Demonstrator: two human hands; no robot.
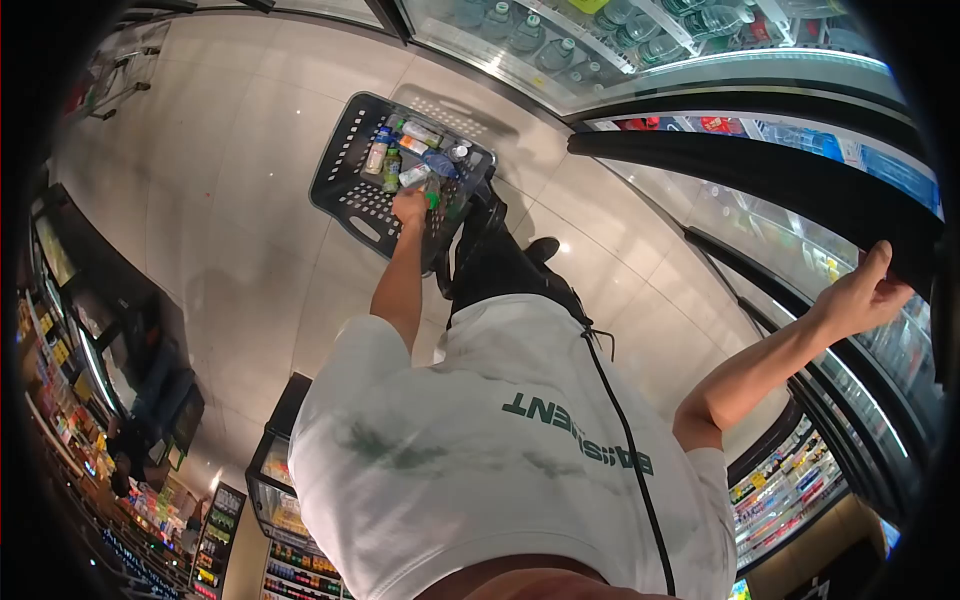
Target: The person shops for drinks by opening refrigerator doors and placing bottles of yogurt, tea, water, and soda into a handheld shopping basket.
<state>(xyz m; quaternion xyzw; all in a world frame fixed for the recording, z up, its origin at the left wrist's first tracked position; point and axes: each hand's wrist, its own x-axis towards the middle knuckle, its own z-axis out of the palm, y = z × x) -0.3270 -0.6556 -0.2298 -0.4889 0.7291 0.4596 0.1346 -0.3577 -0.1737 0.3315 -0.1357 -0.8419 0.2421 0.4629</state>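
Observation:
A dark grey plastic shopping basket [345, 150] with a perforated wall stands low by my legs at the upper middle. Inside it lie several bottles, among them a green drink bottle [391, 170] and a pale bottle [377, 152], plus a can [459, 152]. My left hand [408, 206] reaches into the basket with its fingers closed by a bottle with green on it [432, 192], which it appears to grip. On the right, my right hand [868, 292] wraps its fingers round the black edge of a fridge door [750, 165], which stands ajar.
Glass-fronted fridges with bottled drinks [555, 55] line the top and right. Stocked shelves [300, 565] and a dark display unit [110, 300] stand at the left and lower left. A trolley-like metal frame [125, 95] is at the upper left. Beige floor tiles [240, 130] lie between.

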